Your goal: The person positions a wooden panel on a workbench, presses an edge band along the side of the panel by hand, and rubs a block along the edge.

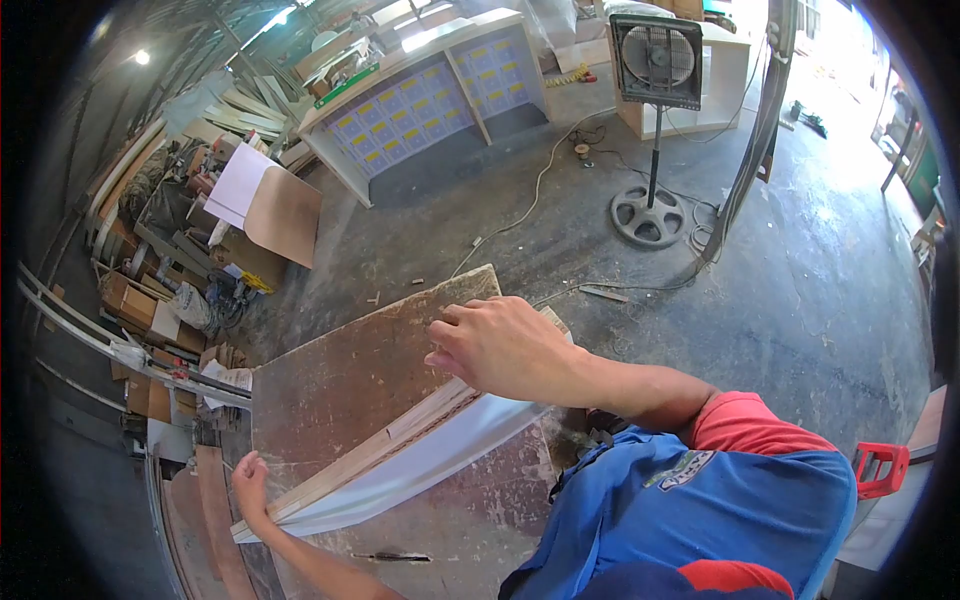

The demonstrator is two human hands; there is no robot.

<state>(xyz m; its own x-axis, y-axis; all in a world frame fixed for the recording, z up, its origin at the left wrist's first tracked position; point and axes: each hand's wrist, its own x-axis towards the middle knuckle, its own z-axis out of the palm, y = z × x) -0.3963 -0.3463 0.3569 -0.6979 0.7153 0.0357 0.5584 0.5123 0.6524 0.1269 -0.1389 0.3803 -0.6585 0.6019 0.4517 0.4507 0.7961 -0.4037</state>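
Long wooden strips (400, 430) lie side by side, slanting across a worn brown board (340, 385). A white sheet (420, 475) runs along their near side. My left hand (250, 485) is at the lower left end of the strips, its wrist over them and its fingers apart. Toward the other end, my right hand (505, 345) is above the strips with its fingers curled; whatever they may hold is hidden. A thin dark pen-like tool (392, 557) lies on the board near my left forearm.
A pedestal fan (655, 60) stands on the concrete floor beside a post (755, 140), with cables around it. A white cabinet (340, 160) is at the back. Boxes and scrap (150, 310) crowd the left. A metal rail (190, 375) reaches the board's left edge.
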